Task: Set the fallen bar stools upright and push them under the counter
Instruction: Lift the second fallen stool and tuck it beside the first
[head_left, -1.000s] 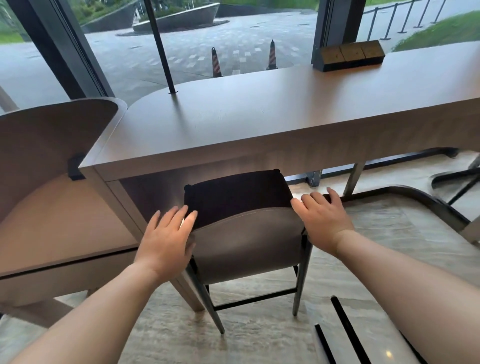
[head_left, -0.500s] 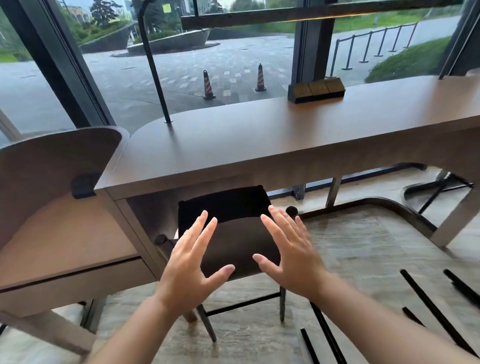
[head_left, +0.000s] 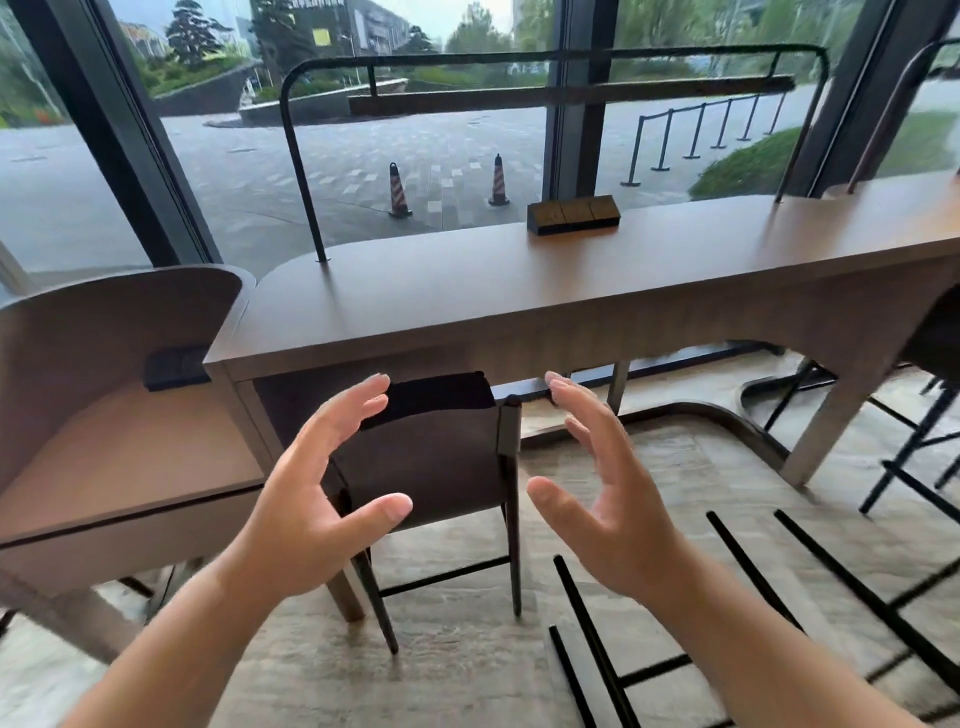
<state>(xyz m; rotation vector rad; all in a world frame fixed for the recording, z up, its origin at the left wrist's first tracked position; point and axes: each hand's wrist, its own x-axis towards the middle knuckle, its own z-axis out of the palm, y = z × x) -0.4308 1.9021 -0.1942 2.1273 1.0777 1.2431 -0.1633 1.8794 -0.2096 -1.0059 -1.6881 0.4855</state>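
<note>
Bar stool stands upright, tucked under the surface's near edge, beyond the left hand and right hand, both spread, holding nothing.

Both hands, left hand and right hand, off the bar stool, now apart from it, fingers spread

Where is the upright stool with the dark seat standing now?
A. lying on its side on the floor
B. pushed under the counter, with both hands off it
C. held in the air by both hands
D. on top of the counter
B: the stool stands on its legs with its seat under the counter edge, and the left hand and right hand hang open in front of it, holding nothing.
</note>
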